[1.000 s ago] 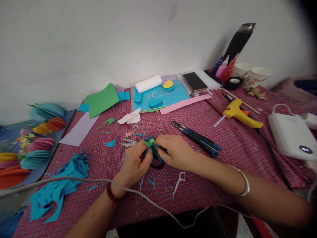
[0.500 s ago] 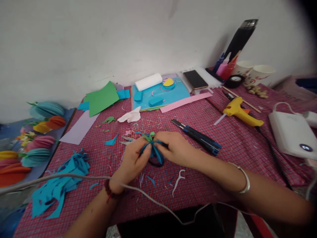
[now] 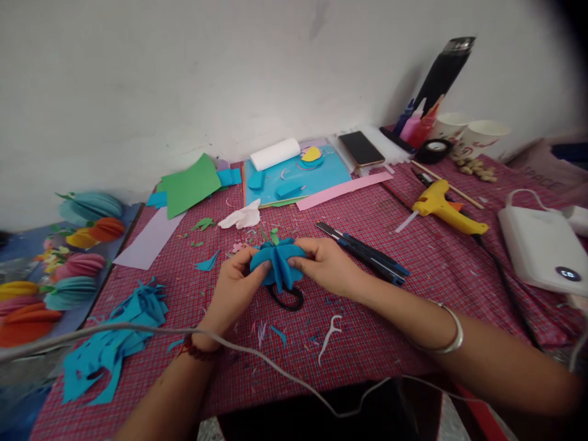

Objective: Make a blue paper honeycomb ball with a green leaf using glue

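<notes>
One blue paper form [image 3: 277,266], with fanned leaves [image 3: 288,252] and a green tip [image 3: 274,235], lies just below centre of the head view, the left hand [image 3: 234,285] and right hand [image 3: 329,267] pinching opposite sides. The leaves appear to be undergoing spreading, which calls for light, even pressure; the partly hidden black loop [image 3: 289,309] beneath is probably a scissors handle.

Wall [image 3: 184,73]: you get dim, greyish light, brightest low in the middle.
Shadow: soft, left of your black bottle [image 3: 443,73].
Upper right corner: black, blurred edge.
Hands [image 3: 331,268]: slightly soft to you.
Right forearm [image 3: 491,355]: blurs toward your frame's edge.
</notes>
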Action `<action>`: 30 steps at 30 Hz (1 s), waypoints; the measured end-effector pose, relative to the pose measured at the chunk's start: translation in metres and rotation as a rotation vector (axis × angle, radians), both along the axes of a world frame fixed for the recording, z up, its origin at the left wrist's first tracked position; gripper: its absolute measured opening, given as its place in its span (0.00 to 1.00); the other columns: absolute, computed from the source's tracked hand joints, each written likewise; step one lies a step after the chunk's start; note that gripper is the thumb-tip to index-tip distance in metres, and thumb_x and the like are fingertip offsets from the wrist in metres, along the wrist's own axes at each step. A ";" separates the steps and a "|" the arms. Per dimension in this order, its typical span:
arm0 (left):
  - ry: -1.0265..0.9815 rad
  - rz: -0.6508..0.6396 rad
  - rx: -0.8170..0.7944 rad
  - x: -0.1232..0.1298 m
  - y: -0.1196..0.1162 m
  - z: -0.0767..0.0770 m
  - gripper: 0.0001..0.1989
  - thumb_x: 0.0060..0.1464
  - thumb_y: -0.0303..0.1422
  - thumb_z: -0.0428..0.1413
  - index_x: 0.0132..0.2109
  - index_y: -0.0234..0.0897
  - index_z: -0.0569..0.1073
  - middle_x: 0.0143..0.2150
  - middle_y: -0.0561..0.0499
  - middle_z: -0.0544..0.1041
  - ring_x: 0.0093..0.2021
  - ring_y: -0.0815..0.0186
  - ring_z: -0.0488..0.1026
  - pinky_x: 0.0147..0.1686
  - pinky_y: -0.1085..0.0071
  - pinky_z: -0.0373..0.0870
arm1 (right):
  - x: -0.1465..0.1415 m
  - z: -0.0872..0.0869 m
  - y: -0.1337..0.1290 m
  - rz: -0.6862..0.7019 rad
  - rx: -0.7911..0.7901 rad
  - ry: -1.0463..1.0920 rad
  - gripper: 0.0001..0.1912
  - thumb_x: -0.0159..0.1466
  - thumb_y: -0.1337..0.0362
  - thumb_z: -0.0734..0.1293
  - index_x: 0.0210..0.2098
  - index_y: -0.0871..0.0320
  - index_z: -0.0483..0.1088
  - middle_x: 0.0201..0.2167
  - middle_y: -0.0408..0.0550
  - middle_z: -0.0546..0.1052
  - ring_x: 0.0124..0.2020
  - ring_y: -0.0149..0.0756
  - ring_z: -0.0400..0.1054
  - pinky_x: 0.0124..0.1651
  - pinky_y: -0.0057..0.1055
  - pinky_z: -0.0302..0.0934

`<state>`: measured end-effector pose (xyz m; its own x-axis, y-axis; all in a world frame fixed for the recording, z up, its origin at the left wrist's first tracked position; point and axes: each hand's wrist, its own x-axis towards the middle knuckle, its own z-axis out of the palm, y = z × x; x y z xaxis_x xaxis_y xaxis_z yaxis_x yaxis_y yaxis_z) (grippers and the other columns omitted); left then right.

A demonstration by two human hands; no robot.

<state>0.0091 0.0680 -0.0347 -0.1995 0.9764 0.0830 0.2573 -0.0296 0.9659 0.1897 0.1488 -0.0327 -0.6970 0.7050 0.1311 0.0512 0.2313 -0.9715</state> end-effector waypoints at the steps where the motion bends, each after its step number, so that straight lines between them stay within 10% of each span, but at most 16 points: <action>1: 0.031 -0.038 0.000 -0.001 0.001 0.001 0.08 0.52 0.34 0.59 0.28 0.37 0.71 0.24 0.56 0.67 0.24 0.71 0.62 0.24 0.75 0.62 | 0.001 0.001 0.000 0.000 -0.002 0.003 0.07 0.59 0.68 0.63 0.24 0.59 0.65 0.24 0.41 0.68 0.27 0.29 0.62 0.32 0.28 0.57; 5: 0.109 -0.191 -0.002 -0.003 0.002 0.003 0.10 0.53 0.34 0.58 0.26 0.36 0.73 0.24 0.54 0.72 0.25 0.70 0.65 0.28 0.72 0.65 | 0.001 0.001 0.001 -0.023 0.018 -0.004 0.06 0.59 0.67 0.64 0.25 0.59 0.66 0.24 0.40 0.68 0.27 0.29 0.62 0.31 0.28 0.57; 21: 0.361 -0.045 0.204 -0.008 0.003 0.000 0.09 0.52 0.32 0.59 0.26 0.37 0.70 0.25 0.55 0.68 0.28 0.68 0.64 0.30 0.70 0.61 | 0.002 -0.008 0.005 -0.119 0.246 -0.080 0.08 0.60 0.68 0.63 0.24 0.58 0.66 0.23 0.40 0.69 0.26 0.29 0.62 0.31 0.28 0.56; 30: 0.313 -0.018 0.325 -0.011 0.007 -0.003 0.11 0.52 0.28 0.60 0.23 0.38 0.70 0.26 0.54 0.67 0.29 0.67 0.65 0.31 0.69 0.62 | 0.005 -0.011 0.007 -0.201 0.473 0.057 0.20 0.60 0.75 0.62 0.50 0.53 0.63 0.46 0.48 0.75 0.45 0.36 0.71 0.48 0.35 0.65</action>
<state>-0.0021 0.0747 -0.0372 -0.0993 0.8927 0.4396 0.5318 -0.3258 0.7817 0.1950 0.1555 -0.0437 -0.5361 0.6790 0.5015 0.0898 0.6366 -0.7659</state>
